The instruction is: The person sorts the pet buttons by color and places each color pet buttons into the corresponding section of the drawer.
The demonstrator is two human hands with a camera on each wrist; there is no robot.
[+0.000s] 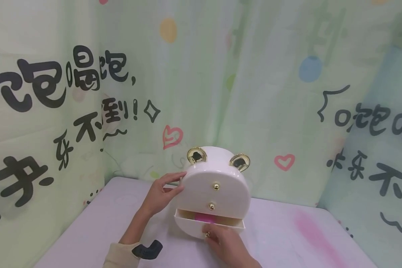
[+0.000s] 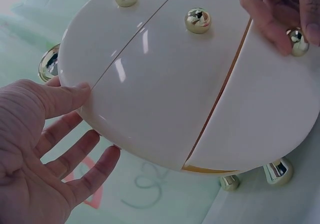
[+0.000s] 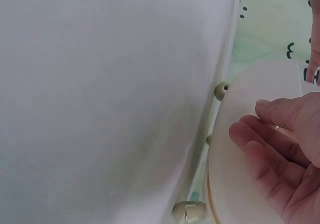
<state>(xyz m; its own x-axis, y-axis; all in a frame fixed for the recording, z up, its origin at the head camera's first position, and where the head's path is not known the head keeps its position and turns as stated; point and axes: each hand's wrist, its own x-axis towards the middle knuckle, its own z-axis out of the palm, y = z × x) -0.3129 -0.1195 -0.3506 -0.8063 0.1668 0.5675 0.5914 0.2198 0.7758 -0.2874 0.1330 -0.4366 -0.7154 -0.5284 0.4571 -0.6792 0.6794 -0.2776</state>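
A glossy white rounded drawer box (image 1: 195, 193) stands on the table, with round gold knobs down its front. Its bottom drawer (image 1: 187, 227) is pulled partway out and a bright pink item (image 1: 204, 217) shows inside; its kind cannot be made out. My left hand (image 1: 157, 197) rests against the box's left side, its thumb at the front edge and the other fingers loosely spread along the side wall. Between thumb and fingers, my right hand (image 1: 227, 243) pinches the bottom drawer's gold knob (image 2: 299, 42). In the right wrist view the hand hides most of that knob.
Two gold-rimmed ears (image 1: 197, 155) stick up from the box's top, and small gold feet (image 2: 278, 171) support it. A white cloth (image 1: 281, 238) with a pink patch covers the table. Patterned curtains (image 1: 201, 74) hang behind and on both sides.
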